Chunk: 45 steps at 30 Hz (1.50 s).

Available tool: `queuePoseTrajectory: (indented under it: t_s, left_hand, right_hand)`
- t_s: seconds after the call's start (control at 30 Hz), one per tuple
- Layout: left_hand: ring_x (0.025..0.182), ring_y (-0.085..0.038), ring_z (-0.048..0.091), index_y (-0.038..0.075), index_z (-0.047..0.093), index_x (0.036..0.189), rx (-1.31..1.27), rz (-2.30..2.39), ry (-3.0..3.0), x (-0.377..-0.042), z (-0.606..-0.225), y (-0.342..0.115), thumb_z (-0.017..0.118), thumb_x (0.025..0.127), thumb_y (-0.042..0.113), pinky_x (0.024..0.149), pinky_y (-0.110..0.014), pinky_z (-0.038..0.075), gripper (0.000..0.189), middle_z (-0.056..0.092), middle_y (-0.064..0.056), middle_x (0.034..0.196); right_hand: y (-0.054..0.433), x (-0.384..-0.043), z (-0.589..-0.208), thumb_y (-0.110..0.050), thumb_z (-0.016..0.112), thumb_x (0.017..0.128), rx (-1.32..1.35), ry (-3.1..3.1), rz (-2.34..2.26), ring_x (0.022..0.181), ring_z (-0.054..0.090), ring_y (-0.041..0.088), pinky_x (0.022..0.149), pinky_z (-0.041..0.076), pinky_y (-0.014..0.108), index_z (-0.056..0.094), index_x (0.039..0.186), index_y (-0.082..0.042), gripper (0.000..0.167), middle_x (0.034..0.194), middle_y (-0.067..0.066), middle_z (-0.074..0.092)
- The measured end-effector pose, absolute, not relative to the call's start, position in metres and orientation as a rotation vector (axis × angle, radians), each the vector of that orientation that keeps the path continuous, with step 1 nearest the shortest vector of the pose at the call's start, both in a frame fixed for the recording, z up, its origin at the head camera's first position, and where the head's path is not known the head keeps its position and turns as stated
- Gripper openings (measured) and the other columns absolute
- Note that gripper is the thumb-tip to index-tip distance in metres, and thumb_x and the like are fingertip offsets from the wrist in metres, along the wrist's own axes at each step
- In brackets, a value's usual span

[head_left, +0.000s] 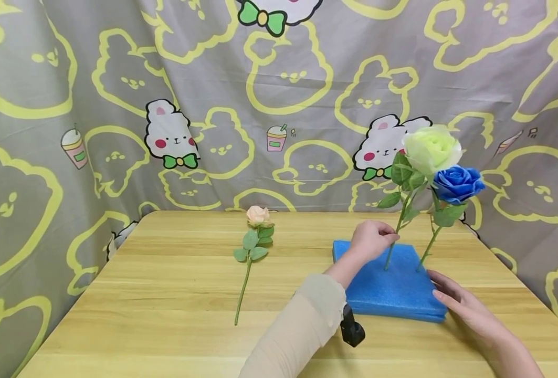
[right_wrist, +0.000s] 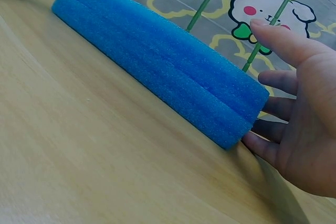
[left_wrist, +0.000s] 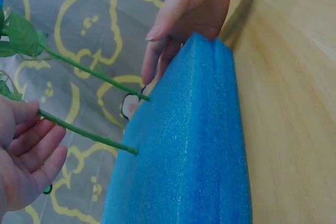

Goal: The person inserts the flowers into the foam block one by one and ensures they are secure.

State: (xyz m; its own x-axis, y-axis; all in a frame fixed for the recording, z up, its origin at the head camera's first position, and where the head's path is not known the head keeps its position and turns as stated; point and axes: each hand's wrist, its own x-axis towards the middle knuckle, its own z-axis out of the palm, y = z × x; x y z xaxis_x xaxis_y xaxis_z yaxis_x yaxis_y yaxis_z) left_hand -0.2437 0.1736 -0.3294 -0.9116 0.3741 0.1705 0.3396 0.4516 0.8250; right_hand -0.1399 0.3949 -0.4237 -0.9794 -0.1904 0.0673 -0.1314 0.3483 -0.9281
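Note:
My left hand pinches the green stem of a pale green-white artificial rose. That stem stands in the top of a blue foam block, its lower end sunk in the foam. Beside it a blue rose is upright in the same block, leaning right. My right hand is at the block's right side, and the right wrist view shows its fingers extended against the block's end. In the left wrist view, thumb and fingertips of my left hand meet at the stem.
A peach rose with green leaves lies on the wooden table, left of the block. A black device sits by my left sleeve, at the block's near left corner. A grey curtain with yellow cartoon outlines hangs behind the table.

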Motion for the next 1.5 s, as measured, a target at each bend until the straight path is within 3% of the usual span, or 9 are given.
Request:
queuePoseTrajectory:
  t_s: [0.17, 0.4, 0.6, 1.13, 1.5]
  left_hand:
    - [0.061, -0.003, 0.055, 0.014, 0.071, 0.085, 0.653, 1.559, 2.583, -0.245, -0.333, 0.168, 0.067, 0.086, 0.027, 0.054, -0.02, 0.044, 0.014, 0.059, 0.01, 0.069]
    - [0.063, -0.006, 0.061, 0.013, 0.07, 0.086, 0.652, 1.626, 2.519, -0.247, -0.335, 0.154, 0.068, 0.085, 0.029, 0.056, -0.019, 0.045, 0.016, 0.061, 0.009, 0.067]
    - [0.062, -0.004, 0.056, 0.012, 0.07, 0.083, 0.641, 1.632, 2.558, -0.251, -0.336, 0.133, 0.067, 0.086, 0.028, 0.053, -0.019, 0.044, 0.017, 0.061, 0.01, 0.066]
    - [0.073, -0.007, 0.059, 0.008, 0.071, 0.096, 0.523, 1.66, 2.622, -0.261, -0.334, 0.063, 0.066, 0.087, 0.029, 0.061, -0.021, 0.048, 0.023, 0.067, 0.004, 0.081]
    - [0.081, -0.018, 0.065, 0.003, 0.069, 0.103, 0.393, 1.769, 2.641, -0.268, -0.335, 0.001, 0.066, 0.086, 0.026, 0.07, -0.03, 0.052, 0.028, 0.069, -0.007, 0.091]
  right_hand:
    - [0.394, -0.14, -0.424, -0.014, 0.039, 0.101, -0.292, 2.529, -1.744, 0.108, 0.034, -0.022, 0.083, 0.034, 0.005, 0.015, 0.141, 0.013, 0.055, 0.128, -0.016, 0.033]
    - [0.394, -0.14, -0.425, -0.013, 0.039, 0.1, -0.316, 2.547, -1.743, 0.108, 0.034, -0.022, 0.083, 0.033, 0.004, 0.017, 0.141, 0.013, 0.053, 0.124, -0.023, 0.034]
    - [0.395, -0.14, -0.427, -0.013, 0.038, 0.101, -0.313, 2.522, -1.77, 0.108, 0.034, -0.021, 0.083, 0.033, 0.005, 0.016, 0.141, 0.013, 0.053, 0.124, -0.024, 0.035]
    - [0.396, -0.141, -0.426, -0.013, 0.038, 0.101, -0.334, 2.562, -1.72, 0.109, 0.033, -0.022, 0.083, 0.032, 0.004, 0.016, 0.141, 0.013, 0.053, 0.126, -0.024, 0.034]
    - [0.397, -0.141, -0.426, -0.013, 0.038, 0.101, -0.325, 2.569, -1.711, 0.108, 0.033, -0.022, 0.083, 0.032, 0.004, 0.017, 0.141, 0.012, 0.052, 0.125, -0.024, 0.033]
